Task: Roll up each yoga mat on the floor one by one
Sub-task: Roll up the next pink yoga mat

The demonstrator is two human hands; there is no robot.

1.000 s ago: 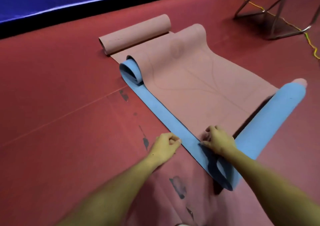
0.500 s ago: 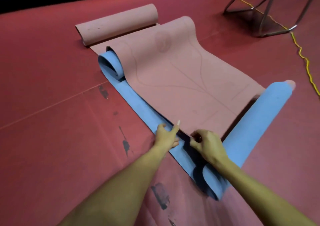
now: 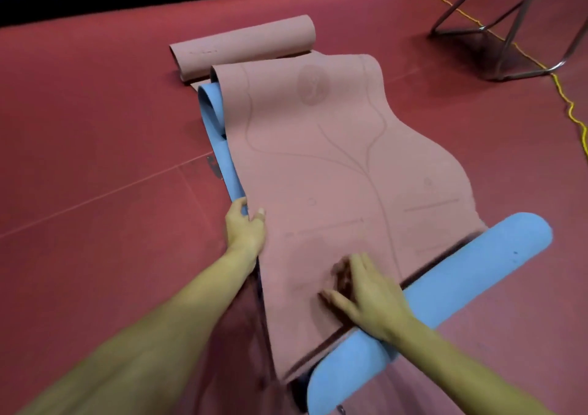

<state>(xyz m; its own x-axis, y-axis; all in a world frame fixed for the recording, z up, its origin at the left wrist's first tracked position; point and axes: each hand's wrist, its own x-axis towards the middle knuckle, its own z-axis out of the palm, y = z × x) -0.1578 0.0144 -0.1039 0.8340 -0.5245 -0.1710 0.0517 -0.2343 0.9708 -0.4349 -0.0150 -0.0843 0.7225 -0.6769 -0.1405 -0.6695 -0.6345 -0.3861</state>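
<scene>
Rolling is mid-way: the right hand (image 3: 366, 296) lies flat, fingers spread, on the pink mat (image 3: 334, 166) just ahead of its blue roll (image 3: 445, 296) on the floor (image 3: 95, 160), while the left hand (image 3: 243, 226) pinches the mat's left edge. Next, likely squaring that edge, then pushing the roll toward the finished roll (image 3: 241, 45) beyond.

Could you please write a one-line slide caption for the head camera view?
Left hand grips the pink mat's edge, right hand presses flat beside its blue roll.
</scene>
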